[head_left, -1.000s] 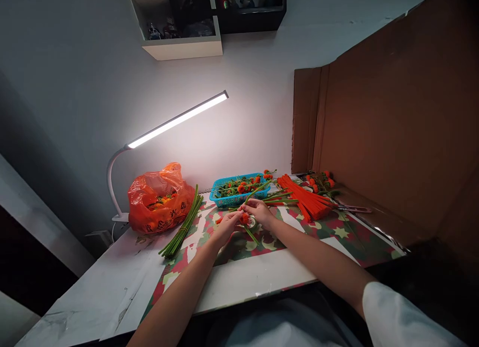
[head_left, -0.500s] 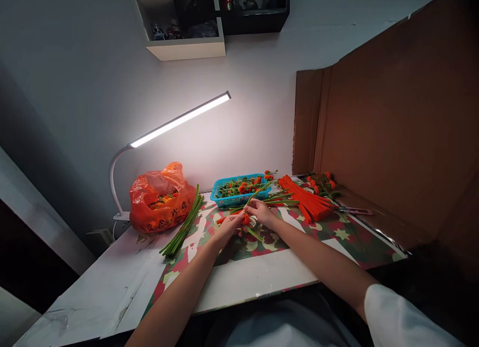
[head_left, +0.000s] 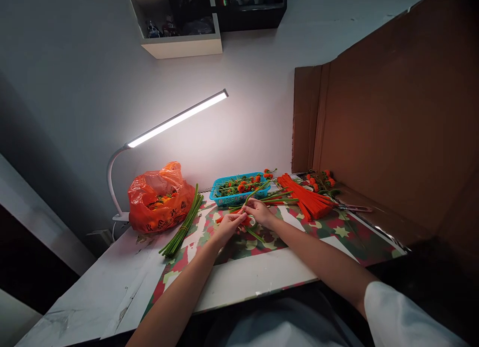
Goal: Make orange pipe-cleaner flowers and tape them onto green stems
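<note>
In the middle of the table, my left hand (head_left: 229, 226) is closed, thumb and fingers pinched at an orange fuzzy flower (head_left: 247, 221). My right hand (head_left: 259, 212) meets it from the right, its fingers pinched on a green pipe cleaner (head_left: 255, 191) that slants up to the right. Another green piece (head_left: 256, 235) sticks out below the hands. The fingers partly hide the flower and where the pieces join. Just behind, loose green pipe cleaners (head_left: 280, 200) lie on the table. An orange pipe cleaner bundle (head_left: 305, 197) lies to the right.
A blue basket (head_left: 221, 201) of orange flowers stands behind my hands. To the left are a tied green pipe cleaner bundle (head_left: 182, 229), an orange plastic bag (head_left: 142, 207) and a lit lamp (head_left: 179, 118). Scissors (head_left: 355, 208) and more flowers (head_left: 320, 181) lie right, beside cardboard (head_left: 381, 122).
The view has shifted slightly. My fingers have moved a little around the orange flower, which is now more covered by them. Both hands keep their pinch.
</note>
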Demonstrator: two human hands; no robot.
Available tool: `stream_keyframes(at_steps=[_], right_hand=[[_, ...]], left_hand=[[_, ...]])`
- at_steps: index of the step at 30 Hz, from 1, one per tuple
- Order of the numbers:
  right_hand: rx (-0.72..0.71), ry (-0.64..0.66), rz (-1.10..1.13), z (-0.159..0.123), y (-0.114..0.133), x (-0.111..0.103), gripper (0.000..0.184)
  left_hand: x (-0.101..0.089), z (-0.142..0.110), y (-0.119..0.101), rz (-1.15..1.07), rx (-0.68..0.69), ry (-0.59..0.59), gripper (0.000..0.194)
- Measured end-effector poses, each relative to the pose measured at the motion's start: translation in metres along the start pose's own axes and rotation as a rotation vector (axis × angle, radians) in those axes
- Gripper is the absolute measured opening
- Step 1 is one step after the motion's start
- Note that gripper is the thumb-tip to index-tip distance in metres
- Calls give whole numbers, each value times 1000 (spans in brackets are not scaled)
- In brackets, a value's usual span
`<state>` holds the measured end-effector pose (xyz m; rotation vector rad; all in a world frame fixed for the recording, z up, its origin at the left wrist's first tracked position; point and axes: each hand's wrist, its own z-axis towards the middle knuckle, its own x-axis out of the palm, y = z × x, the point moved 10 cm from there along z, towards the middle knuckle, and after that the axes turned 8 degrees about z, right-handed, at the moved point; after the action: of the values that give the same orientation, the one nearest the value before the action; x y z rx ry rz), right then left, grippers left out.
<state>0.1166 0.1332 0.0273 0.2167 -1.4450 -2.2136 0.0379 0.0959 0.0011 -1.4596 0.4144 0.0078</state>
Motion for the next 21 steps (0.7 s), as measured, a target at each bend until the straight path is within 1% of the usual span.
stream_keyframes(at_steps=[3, 7, 14, 21], right_hand=[[-6, -26, -38, 1, -4, -3, 30], [3, -24, -60, 1, -5, -4, 33], [88, 27, 53, 0, -12, 2, 35], [147, -9, 80, 0, -17, -1, 34]], left_hand=[[-2, 0, -2, 39, 15, -11, 48], [-3, 0, -1, 116, 14, -4, 49], [1, -1, -1, 178, 29, 58, 53], [0, 1, 1, 201, 40, 75, 53]])
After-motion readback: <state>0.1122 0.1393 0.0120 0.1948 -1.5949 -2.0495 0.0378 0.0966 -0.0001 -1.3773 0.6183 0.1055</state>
